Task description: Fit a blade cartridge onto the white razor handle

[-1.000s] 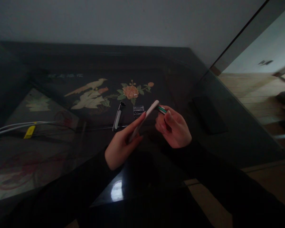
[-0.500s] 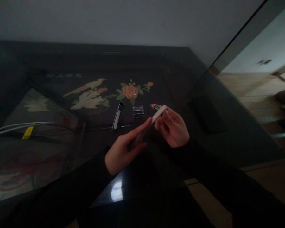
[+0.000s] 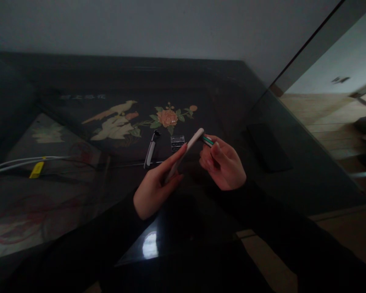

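Observation:
My left hand (image 3: pixel 154 189) is closed around a slim white object (image 3: pixel 192 139), seen edge-on and tilted up to the right. Its exact kind does not show. Between the thumb and fingers of my right hand (image 3: pixel 224 165) is a small dark piece with a green stripe, which looks like a razor cartridge (image 3: pixel 208 141). It lies close beside the white object's upper end; whether they touch is unclear. On the table beyond my hands lies a grey-and-black razor handle (image 3: pixel 151 151). Right of it sits a small clear-and-black cartridge case (image 3: pixel 177 142), partly hidden behind my left fingertips.
The dark glass tabletop (image 3: pixel 232 93) covers a bird-and-flower picture (image 3: pixel 167 118). A flat black object (image 3: pixel 268 146) lies to the right. White cables (image 3: pixel 24 161) with a yellow tag (image 3: pixel 36 169) run in from the left. A wall (image 3: pixel 140 28) stands behind.
The white object's upper end has shifted left and slightly up. My right hand has drawn slightly right, and the green-striped cartridge now shows on the right side of the white object.

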Motion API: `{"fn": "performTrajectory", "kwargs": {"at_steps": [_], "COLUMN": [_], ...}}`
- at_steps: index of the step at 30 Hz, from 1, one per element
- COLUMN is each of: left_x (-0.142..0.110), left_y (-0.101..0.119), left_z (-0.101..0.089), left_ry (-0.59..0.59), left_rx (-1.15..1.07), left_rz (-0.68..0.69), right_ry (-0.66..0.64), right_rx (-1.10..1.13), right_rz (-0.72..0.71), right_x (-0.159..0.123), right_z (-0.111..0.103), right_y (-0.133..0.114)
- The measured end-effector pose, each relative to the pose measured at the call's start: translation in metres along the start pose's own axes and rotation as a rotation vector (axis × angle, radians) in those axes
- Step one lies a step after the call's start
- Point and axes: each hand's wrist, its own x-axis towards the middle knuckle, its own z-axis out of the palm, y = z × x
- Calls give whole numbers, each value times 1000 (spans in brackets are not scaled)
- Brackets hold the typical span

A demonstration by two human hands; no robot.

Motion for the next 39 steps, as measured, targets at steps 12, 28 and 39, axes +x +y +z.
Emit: {"fn": "performTrajectory", "kwargs": {"at_steps": [12, 28, 39], "left_x": [-6, -1, 7], "left_y": [-2, 0, -5], "left_z": [6, -1, -12], "left_ry": [-67, 65, 199], "left_rx": [22, -49, 207], "left_rz": [91, 41, 42], "right_ry": [45, 0, -161], "right_rx": [-38, -2, -205], "right_rz": [1, 38, 246], "right_x": [2, 2, 2], "right_z": [-2, 0, -2], "right_y": [4, 0, 6]}}
